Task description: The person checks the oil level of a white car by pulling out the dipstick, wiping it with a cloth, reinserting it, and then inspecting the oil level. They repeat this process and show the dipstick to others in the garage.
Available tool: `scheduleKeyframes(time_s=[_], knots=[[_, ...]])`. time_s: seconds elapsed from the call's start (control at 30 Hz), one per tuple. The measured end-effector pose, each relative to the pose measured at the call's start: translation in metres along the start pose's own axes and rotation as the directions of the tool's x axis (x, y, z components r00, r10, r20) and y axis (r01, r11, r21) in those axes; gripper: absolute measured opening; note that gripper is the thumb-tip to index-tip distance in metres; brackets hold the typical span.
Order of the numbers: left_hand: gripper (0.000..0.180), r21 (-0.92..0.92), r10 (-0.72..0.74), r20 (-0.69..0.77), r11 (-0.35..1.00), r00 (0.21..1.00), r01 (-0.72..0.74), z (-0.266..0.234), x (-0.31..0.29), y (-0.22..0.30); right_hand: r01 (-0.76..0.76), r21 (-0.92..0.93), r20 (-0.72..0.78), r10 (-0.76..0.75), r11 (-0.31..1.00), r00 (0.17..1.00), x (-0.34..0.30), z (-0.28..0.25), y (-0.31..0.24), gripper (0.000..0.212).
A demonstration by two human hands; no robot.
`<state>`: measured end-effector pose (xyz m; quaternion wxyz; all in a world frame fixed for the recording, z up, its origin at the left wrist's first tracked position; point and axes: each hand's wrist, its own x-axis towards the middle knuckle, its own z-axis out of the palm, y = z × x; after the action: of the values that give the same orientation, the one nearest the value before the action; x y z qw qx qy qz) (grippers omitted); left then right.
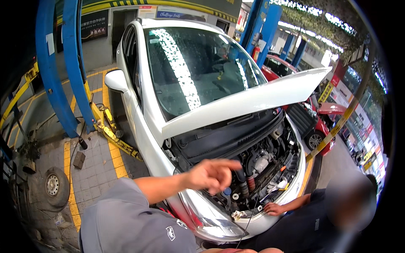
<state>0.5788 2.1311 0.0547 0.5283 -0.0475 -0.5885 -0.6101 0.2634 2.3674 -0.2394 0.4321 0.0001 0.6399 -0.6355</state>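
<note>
My left hand (209,176) hangs in the air over the near left part of the engine bay (263,162) of a white car. Its index finger is stretched out to the right, the other fingers are loosely curled, and nothing is in it. Below it sit a blue cap (228,191) and a red ribbed hose (250,183). The raised white hood (253,98) stands beyond. A strip of skin (236,251) shows at the lower edge, perhaps my right arm or hand; its fingers are hidden.
At right a co-worker in dark clothes (291,232) rests a hand (273,208) on the car's front edge. Blue lift posts (78,63) and a yellow lift arm (122,143) stand left, beside a loose wheel (53,185). A red car (322,130) is behind right.
</note>
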Motion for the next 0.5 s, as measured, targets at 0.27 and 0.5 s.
scheduleKeyframes(time_s=[0.27,0.5], knots=[[0.030,0.091,0.175,-0.525,0.984,0.833,-0.150,-0.059,0.117,0.218,0.015,-0.010,0.138,-0.013,1.000,0.990,0.025,-0.001,-0.008,0.033],[0.053,0.378,-0.140,0.212,0.925,0.967,0.051,0.040,0.091,0.131,-0.017,0.044,0.077,0.014,0.999,0.997,0.033,-0.040,-0.012,0.032]])
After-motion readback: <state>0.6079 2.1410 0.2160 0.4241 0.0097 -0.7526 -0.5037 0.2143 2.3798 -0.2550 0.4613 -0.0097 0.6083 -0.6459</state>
